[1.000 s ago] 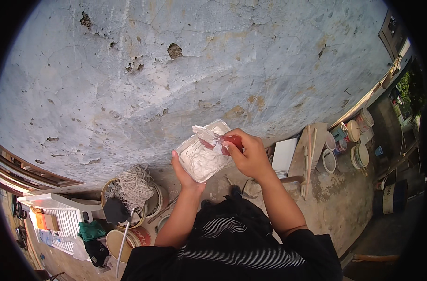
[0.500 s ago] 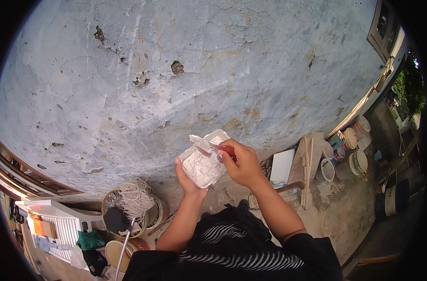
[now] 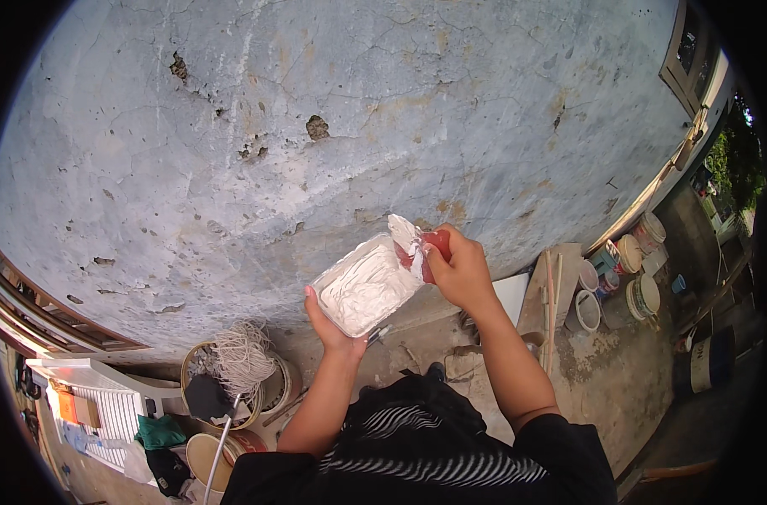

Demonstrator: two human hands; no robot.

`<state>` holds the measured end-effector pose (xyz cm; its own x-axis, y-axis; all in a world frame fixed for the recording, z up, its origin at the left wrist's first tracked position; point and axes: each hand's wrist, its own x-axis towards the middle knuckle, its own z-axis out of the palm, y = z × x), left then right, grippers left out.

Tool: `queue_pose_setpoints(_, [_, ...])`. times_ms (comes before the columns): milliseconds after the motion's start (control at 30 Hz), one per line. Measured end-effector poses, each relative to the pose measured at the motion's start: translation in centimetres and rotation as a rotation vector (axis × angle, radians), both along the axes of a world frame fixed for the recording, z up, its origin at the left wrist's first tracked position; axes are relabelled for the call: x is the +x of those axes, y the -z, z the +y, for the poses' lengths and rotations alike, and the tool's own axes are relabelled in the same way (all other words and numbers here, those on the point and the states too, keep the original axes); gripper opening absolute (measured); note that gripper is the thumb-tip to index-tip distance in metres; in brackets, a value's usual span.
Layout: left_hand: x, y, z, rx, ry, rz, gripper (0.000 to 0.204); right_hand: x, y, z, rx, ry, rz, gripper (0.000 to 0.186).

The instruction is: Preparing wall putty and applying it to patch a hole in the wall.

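Observation:
My left hand (image 3: 337,331) grips a shallow rectangular tub (image 3: 328,271) from below, thumb along its left side. White putty (image 3: 365,290), thick and ridged, fills the tub. In my right hand (image 3: 461,268) is a red scraper (image 3: 435,242), its blade end smeared with a lump of white putty. The scraper sits at the tub's upper right corner; whether it touches the rim I cannot tell. Facing me is a weathered blue-grey wall (image 3: 383,126) with cracks and chipped hollows, the largest one (image 3: 317,127) above the tub.
At lower left stand a bucket with a bundle of string (image 3: 242,349), a white slatted panel (image 3: 106,404) and a round tub (image 3: 207,459). Wooden strips (image 3: 553,311) lean at the right, beside several buckets (image 3: 585,310). Window frames edge the wall on both sides.
My right hand has moved right and slightly up with the scraper, from over the putty to the tub's corner. The putty surface is more exposed, and the tub has shifted slightly.

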<state>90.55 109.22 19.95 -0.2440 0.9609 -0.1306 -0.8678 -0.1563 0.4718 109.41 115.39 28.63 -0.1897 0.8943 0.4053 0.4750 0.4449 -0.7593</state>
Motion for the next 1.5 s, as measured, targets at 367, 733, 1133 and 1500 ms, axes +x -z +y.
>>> queue_pose_setpoints(367, [0.8,2.1,0.7,-0.049,0.017,0.003,0.085,-2.6,4.3,1.3,-0.262,-0.014,0.22,0.005])
queue_pose_setpoints(733, [-0.2,1.7,0.5,-0.099,0.031,-0.023,0.083,-4.2,0.6,-1.3,0.207,-0.335,-0.04,0.008])
queue_pose_setpoints(1133, [-0.8,1.3,0.4,-0.017,0.044,-0.031,0.085,-2.2,-1.6,-0.6,0.226,-0.147,-0.048,0.01])
queue_pose_setpoints(1500, [-0.2,0.8,0.8,-0.035,0.0,-0.027,0.086,-3.5,-0.8,-2.4,0.105,-0.17,0.117,0.006])
